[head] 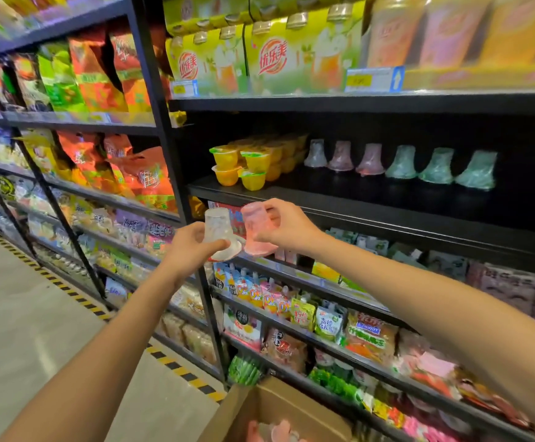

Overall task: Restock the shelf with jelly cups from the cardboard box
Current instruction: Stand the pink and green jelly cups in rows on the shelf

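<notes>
My left hand (193, 247) grips a clear white jelly cup (220, 232), held upside down in front of the shelf. My right hand (287, 226) grips a pink jelly cup (256, 231) right beside it, the two cups nearly touching. Both are held just below the front edge of the black shelf (355, 199). On that shelf stands a row of several upside-down jelly cups (400, 162), clear, pink and green. The open cardboard box (279, 409) sits at the bottom, with pink cups showing inside.
Stacked yellow fruit cups (244, 164) fill the shelf's left end. Bare black shelf lies in front of the cup row. Snack bags hang on the left rack (100, 148); drink packs (260, 62) stand above. A striped line (100, 311) marks the floor.
</notes>
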